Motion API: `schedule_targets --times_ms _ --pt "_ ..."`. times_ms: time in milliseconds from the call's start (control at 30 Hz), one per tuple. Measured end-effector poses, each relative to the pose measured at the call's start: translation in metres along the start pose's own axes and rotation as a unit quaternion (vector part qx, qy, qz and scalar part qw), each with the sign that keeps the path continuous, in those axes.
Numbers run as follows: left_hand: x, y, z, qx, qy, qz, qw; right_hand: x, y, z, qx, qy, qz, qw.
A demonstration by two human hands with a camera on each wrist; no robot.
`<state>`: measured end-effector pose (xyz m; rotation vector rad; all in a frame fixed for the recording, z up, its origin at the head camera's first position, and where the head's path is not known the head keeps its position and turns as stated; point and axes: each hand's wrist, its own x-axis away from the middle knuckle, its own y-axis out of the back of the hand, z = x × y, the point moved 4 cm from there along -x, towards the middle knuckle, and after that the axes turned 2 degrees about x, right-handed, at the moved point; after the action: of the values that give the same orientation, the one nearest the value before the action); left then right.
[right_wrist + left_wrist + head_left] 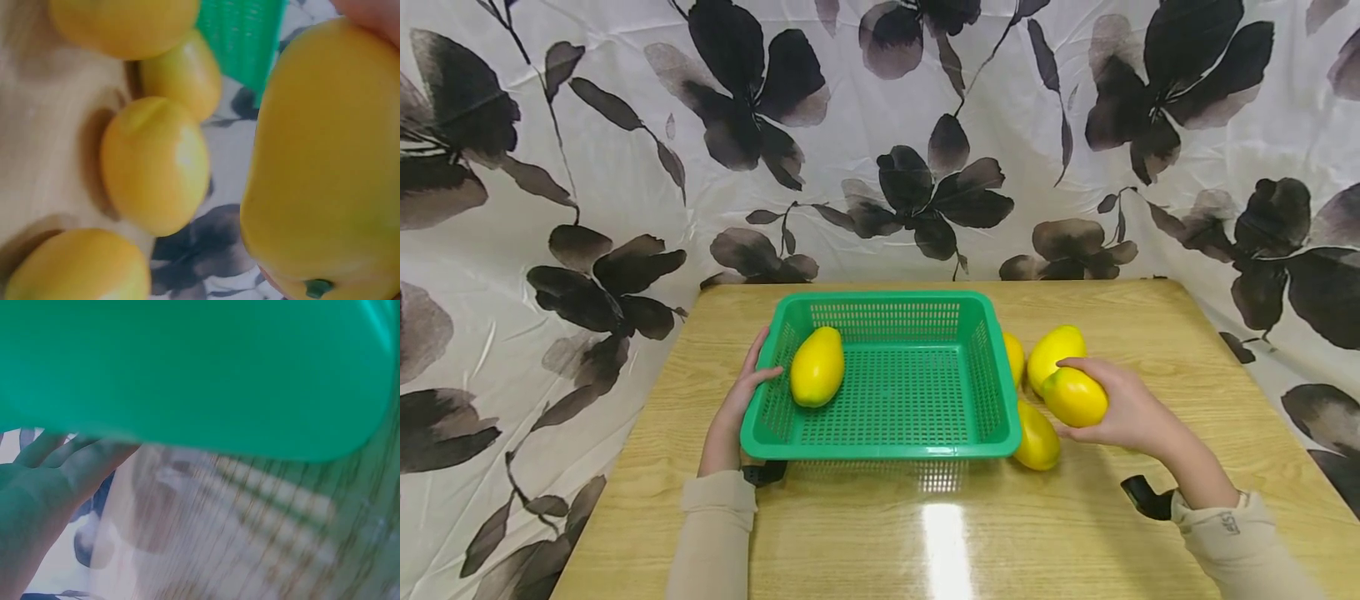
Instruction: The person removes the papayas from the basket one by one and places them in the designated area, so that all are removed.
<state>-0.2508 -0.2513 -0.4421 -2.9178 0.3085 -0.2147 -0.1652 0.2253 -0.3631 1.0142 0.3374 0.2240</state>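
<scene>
A green plastic basket [880, 452] with mesh walls stands mid-table, one yellow mango [817, 367] lying at its left side. My left hand [741, 400] holds the basket's left rim, thumb over the edge and fingers along the outside. In the left wrist view those fingers [94, 465] pass behind the green wall. To the right of the basket, my right hand [1123, 408] grips another yellow mango [1075, 397] between thumb and fingers. Its green stem nub [319, 287] shows in the right wrist view.
Several more mangoes lie right of the basket: one [1057, 354] behind the held one, one [1037, 437] by the front corner, and one [1013, 357] partly hidden by the basket wall. A floral cloth [865, 250] hangs behind the wooden table [850, 542].
</scene>
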Motion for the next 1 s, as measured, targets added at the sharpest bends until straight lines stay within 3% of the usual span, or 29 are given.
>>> schedule_targets --times_ms 133,367,567,667,800,1000 --pt "0.000 0.001 0.001 0.006 -0.001 -0.002 1.0000 0.007 -0.007 -0.011 0.000 -0.022 -0.006 0.9997" --pt "0.000 0.001 0.000 -0.026 -0.003 0.005 0.9997 0.015 -0.019 -0.025 0.003 -0.047 -0.005 0.9989" --pt "-0.003 0.001 -0.002 -0.006 -0.009 -0.006 0.9999 0.015 -0.027 -0.033 0.011 -0.050 -0.009 0.9987" --pt "-0.001 0.000 -0.002 0.005 -0.006 0.000 1.0000 0.016 -0.030 -0.037 0.007 -0.070 -0.001 0.9975" --pt "0.002 0.000 -0.001 0.004 0.001 0.002 1.0000 0.019 -0.037 -0.042 0.009 -0.097 0.016 0.9951" --pt "-0.002 -0.001 -0.002 -0.008 0.004 -0.011 0.9999 0.021 -0.049 -0.049 0.016 -0.105 0.017 0.9942"
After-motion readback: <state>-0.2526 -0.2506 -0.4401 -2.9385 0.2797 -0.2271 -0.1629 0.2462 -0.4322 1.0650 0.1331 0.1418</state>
